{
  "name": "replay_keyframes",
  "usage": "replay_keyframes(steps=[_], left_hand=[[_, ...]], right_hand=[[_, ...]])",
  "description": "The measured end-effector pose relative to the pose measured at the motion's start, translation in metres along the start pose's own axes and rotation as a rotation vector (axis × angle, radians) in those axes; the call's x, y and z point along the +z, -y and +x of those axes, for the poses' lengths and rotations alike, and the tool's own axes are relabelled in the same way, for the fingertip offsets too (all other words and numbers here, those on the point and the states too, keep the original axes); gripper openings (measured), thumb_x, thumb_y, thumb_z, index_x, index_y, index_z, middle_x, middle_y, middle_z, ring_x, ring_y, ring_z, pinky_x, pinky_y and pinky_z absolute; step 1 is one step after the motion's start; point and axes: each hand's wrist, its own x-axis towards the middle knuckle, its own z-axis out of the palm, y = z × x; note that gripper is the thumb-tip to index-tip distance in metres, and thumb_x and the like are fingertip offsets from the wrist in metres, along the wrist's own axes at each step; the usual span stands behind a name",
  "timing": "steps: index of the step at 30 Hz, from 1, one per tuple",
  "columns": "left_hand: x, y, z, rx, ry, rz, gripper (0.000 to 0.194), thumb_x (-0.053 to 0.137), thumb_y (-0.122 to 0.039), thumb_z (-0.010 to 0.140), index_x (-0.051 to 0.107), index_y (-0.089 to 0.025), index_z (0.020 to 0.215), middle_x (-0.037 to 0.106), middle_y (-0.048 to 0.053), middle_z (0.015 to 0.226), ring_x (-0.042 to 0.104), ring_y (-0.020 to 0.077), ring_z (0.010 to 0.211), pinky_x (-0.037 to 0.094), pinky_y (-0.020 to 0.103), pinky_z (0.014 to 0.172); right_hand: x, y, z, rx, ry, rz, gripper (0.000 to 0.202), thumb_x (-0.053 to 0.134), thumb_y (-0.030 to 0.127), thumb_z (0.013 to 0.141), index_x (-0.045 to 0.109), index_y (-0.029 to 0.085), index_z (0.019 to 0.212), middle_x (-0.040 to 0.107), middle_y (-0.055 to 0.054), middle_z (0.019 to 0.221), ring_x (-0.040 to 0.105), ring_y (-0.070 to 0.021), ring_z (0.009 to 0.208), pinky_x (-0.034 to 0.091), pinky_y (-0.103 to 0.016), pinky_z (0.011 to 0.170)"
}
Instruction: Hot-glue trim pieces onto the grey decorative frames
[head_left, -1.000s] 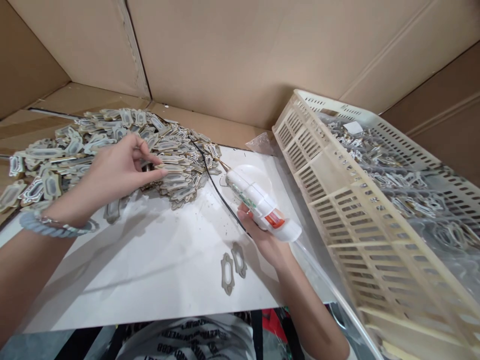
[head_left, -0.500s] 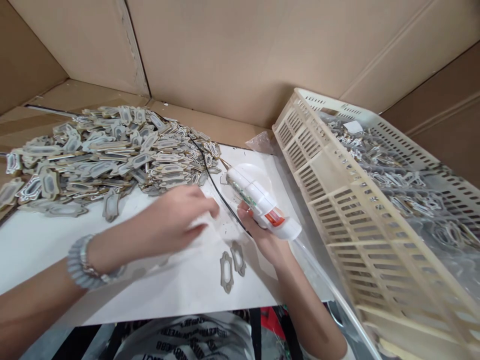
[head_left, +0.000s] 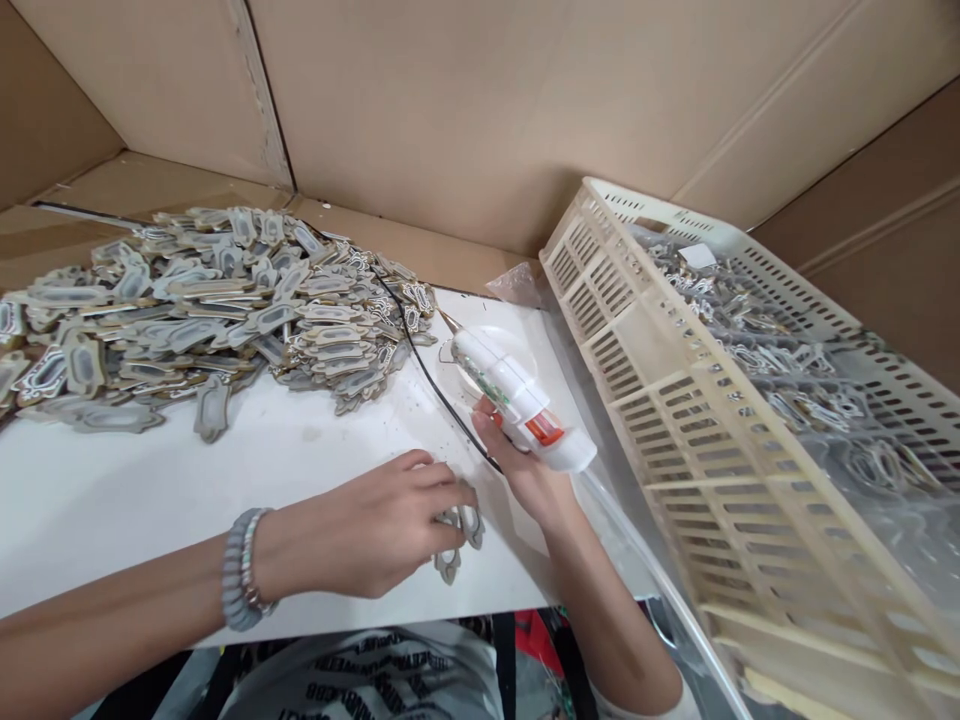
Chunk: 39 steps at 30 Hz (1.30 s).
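My left hand (head_left: 386, 520), with a bead bracelet at the wrist, is low over the white board. Its fingers are curled down onto two small grey metal label frames, which they partly cover. The nearer label frame (head_left: 448, 568) lies by the thumb, and the other label frame (head_left: 474, 528) shows under the fingertips. My right hand (head_left: 521, 465) is wrapped around a white glue gun (head_left: 501, 382) with an orange trigger. Its brass nozzle points up and left, above a round white dish (head_left: 517, 345).
A big heap of metal label frames (head_left: 225, 300) covers the back left. On the right stands a cream plastic crate (head_left: 660, 400) holding bagged metal pieces. A black cord (head_left: 439, 390) crosses the board (head_left: 300, 440). Cardboard walls (head_left: 420, 110) enclose the back.
My left hand has moved right and toward me, from above the board down onto the two label frames. My right hand keeps the glue gun in nearly the same place.
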Motion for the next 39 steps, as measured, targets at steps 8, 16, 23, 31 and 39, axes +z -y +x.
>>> replay_keyframes(steps=[8,16,23,31,39], left_hand=[[0.001,0.011,-0.011,-0.078,0.035,-0.051,0.022,0.075,-0.032,0.083,0.061,-0.023,0.097,0.066,0.002,0.102,0.057,0.0196,0.09,0.043,0.034,0.079],[-0.006,0.019,-0.011,-0.053,-0.069,-0.098,0.003,0.067,-0.025,0.088,0.067,-0.022,0.087,0.071,0.0,0.083,0.065,0.0151,0.081,0.049,0.025,0.072],[-0.057,0.051,-0.033,-0.154,-0.556,0.278,0.014,0.069,-0.024,0.089,0.068,-0.021,0.103,0.076,-0.001,0.086,0.069,0.0092,0.073,0.052,0.021,0.07],[-0.069,0.057,-0.047,-0.12,-0.693,0.615,0.011,0.077,-0.022,0.082,0.068,-0.02,0.088,0.078,0.001,0.085,0.072,0.0139,0.072,0.054,0.027,0.067],[-0.067,0.055,-0.047,-0.134,-0.691,0.623,0.015,0.079,-0.018,0.078,0.067,-0.021,0.087,0.078,0.001,0.085,0.072,0.0152,0.071,0.052,0.028,0.065]], right_hand=[[0.002,-0.001,0.0,0.011,-0.009,0.073,0.035,0.061,0.049,0.082,0.043,0.023,0.068,0.04,0.005,0.064,0.038,-0.0117,0.06,0.033,-0.028,0.059],[0.001,0.001,0.001,0.009,0.025,0.067,0.037,0.059,0.052,0.082,0.041,0.023,0.068,0.039,0.005,0.064,0.038,-0.0119,0.059,0.034,-0.028,0.058],[0.0,0.004,0.0,-0.078,0.102,-0.085,0.032,0.056,0.043,0.083,0.04,0.023,0.063,0.043,0.003,0.065,0.045,-0.0133,0.06,0.037,-0.028,0.059],[0.005,-0.003,-0.007,-0.352,0.113,-0.038,0.012,0.062,0.021,0.083,0.054,0.023,0.074,0.059,0.001,0.074,0.055,-0.0137,0.062,0.044,-0.026,0.059],[0.007,-0.009,-0.006,-0.507,0.152,-0.13,0.012,0.054,0.013,0.08,0.063,0.022,0.079,0.068,-0.003,0.087,0.065,-0.0152,0.074,0.049,-0.024,0.063]])
